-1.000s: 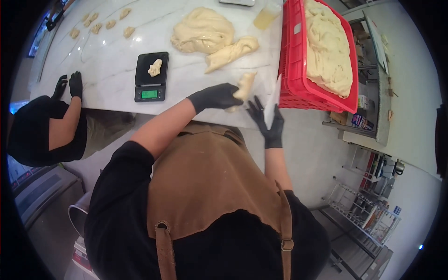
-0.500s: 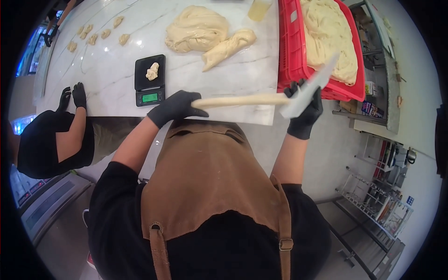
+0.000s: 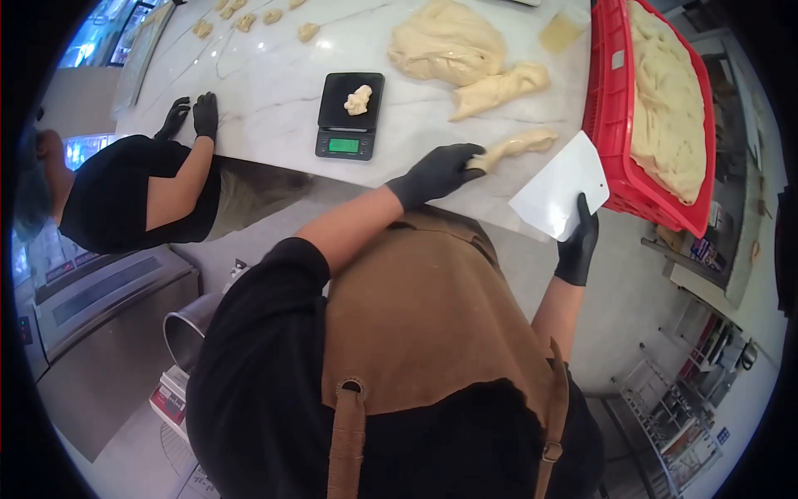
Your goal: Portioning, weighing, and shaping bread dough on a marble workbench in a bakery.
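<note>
Dough strip (image 3: 517, 145), pale, narrow, is lying upper right, your black-gloved left hand (image 3: 438, 175) pinching its end, your black-gloved right hand (image 3: 579, 239) holding a flat white scraper (image 3: 559, 187); cream lumps (image 3: 244, 22) are sitting portioned upper left, a glossy mound (image 3: 445, 41) undivided.

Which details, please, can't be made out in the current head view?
Head view: the right hand, most of its fingers hidden behind the white scraper.
Head view: the dough strip, its left end covered by the left hand.
Head view: the red crate, its far end cut off by the top edge.
Head view: the scale's readout, too small and blurred to read.
</note>
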`<action>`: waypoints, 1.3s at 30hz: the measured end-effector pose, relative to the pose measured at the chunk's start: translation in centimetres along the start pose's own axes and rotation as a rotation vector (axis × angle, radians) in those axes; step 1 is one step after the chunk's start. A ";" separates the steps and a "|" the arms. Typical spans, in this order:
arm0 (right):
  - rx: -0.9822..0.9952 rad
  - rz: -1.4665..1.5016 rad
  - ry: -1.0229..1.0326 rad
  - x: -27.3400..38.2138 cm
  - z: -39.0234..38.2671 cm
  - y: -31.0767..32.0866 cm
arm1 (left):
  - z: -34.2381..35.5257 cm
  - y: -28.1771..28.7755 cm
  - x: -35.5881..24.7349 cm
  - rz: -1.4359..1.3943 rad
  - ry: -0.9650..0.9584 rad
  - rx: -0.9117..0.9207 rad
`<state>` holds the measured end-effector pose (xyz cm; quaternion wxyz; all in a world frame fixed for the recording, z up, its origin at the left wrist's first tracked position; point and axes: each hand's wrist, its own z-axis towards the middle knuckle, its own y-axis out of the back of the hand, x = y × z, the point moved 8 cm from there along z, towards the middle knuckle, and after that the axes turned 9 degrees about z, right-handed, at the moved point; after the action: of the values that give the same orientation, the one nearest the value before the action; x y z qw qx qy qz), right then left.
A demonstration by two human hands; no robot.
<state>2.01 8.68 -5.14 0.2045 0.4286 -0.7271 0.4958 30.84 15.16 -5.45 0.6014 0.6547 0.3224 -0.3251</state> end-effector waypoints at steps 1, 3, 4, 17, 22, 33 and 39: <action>-0.033 -0.015 -0.027 -0.2 0.1 0.2 | -0.1 0.5 -0.3 0.038 -0.021 0.012; -0.009 -0.118 -0.008 0.0 0.2 -0.6 | -0.5 1.2 1.7 0.204 -0.088 -0.057; 0.003 -0.206 0.005 0.0 0.4 -1.2 | -1.5 1.9 4.0 0.345 -0.121 -0.124; 0.290 -1.352 0.207 -7.9 -1.2 -17.5 | -1.0 17.1 7.5 0.490 0.046 -0.254; 0.315 -1.493 0.222 -10.2 -0.5 -19.2 | -2.2 7.0 7.7 0.204 -0.062 -0.063; 0.443 -1.371 0.226 -12.4 2.6 -21.0 | -3.2 8.7 8.4 0.155 -0.038 -0.184; 0.252 -1.191 0.087 -4.4 -0.6 -11.6 | -4.9 20.1 10.1 0.780 0.252 -0.647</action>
<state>13.93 9.47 -1.72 0.4238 0.7620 -0.2891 0.3952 53.21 19.01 -1.73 0.8058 0.5409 0.2084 0.1210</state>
